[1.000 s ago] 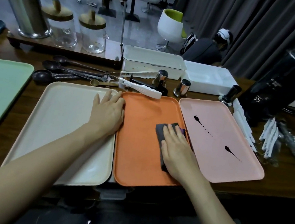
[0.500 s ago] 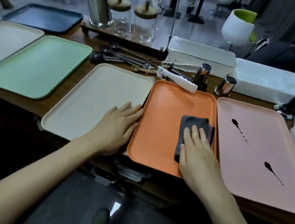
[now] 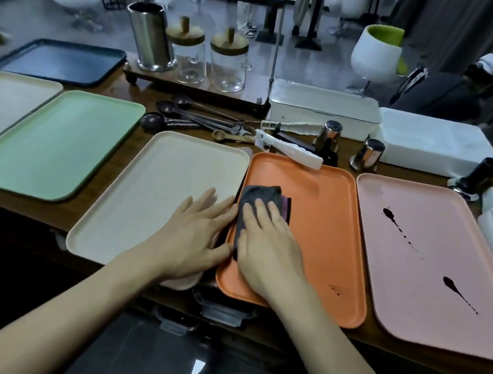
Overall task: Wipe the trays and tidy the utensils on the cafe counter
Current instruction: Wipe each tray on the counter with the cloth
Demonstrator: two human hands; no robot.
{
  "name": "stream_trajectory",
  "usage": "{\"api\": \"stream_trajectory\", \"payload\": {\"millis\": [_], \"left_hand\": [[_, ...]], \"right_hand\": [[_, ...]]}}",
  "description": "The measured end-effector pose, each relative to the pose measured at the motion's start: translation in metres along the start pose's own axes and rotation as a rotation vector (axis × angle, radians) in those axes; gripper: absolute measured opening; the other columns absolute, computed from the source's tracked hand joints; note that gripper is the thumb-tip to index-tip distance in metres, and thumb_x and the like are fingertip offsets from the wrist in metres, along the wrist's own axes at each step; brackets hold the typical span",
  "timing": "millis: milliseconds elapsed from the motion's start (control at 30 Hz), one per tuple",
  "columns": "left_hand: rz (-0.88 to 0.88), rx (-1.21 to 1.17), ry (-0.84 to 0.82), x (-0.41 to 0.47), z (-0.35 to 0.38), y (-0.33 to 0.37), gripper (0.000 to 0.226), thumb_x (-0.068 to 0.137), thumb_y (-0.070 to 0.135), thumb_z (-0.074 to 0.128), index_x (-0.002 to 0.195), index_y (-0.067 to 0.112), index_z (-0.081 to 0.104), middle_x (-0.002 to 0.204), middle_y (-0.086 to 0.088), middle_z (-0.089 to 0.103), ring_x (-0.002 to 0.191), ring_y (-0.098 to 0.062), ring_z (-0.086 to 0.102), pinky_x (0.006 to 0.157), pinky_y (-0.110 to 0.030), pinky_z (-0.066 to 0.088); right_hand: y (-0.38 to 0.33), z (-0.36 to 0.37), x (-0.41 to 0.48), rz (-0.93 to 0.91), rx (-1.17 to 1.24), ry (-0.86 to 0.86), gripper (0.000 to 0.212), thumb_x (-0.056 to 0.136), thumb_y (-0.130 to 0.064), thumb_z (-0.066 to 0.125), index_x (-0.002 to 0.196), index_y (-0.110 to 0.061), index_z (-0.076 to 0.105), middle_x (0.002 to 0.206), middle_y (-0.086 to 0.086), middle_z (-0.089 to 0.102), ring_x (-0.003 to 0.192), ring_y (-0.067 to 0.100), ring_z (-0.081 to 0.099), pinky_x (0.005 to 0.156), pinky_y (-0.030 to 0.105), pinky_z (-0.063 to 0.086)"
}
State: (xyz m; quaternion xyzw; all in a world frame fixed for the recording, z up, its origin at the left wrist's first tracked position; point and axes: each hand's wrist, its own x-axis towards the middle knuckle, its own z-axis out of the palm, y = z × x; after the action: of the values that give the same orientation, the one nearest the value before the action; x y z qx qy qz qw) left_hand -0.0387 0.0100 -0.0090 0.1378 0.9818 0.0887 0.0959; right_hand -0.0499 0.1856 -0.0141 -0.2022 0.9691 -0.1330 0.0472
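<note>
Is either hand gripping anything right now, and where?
Nothing is gripped. The right hand presses flat on the dark cloth on the orange tray; the left hand rests flat on the cream tray near its right edge.

Head cam, close in, looks fwd/down over counter (image 3: pixel 113 168).

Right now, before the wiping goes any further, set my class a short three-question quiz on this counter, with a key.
1. True or false: the right hand presses a grey cloth flat on the orange tray.
2. Which tray carries the two long dark spills? A green tray, B dark blue tray, C pink tray.
3. Fill in: the left hand rests on the ___ tray.

Key: 1 true; 2 C; 3 cream tray.
</note>
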Motion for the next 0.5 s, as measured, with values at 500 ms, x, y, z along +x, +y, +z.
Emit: {"api": "stream_trajectory", "payload": {"millis": [500], "left_hand": [[0.071,0.060,0.131,0.004,0.009,0.001,0.082,0.086,0.055,0.036,0.157,0.015,0.032,0.169,-0.005,0.019,0.158,-0.029,-0.003,0.126,-0.054,0.006]], "right_hand": [[0.012,-0.012,0.118,0.222,-0.046,0.077,0.062,0.097,-0.032,0.034,0.157,-0.024,0.021,0.162,-0.002,0.026,0.145,0.026,0.021,0.108,0.048,0.028]]}}
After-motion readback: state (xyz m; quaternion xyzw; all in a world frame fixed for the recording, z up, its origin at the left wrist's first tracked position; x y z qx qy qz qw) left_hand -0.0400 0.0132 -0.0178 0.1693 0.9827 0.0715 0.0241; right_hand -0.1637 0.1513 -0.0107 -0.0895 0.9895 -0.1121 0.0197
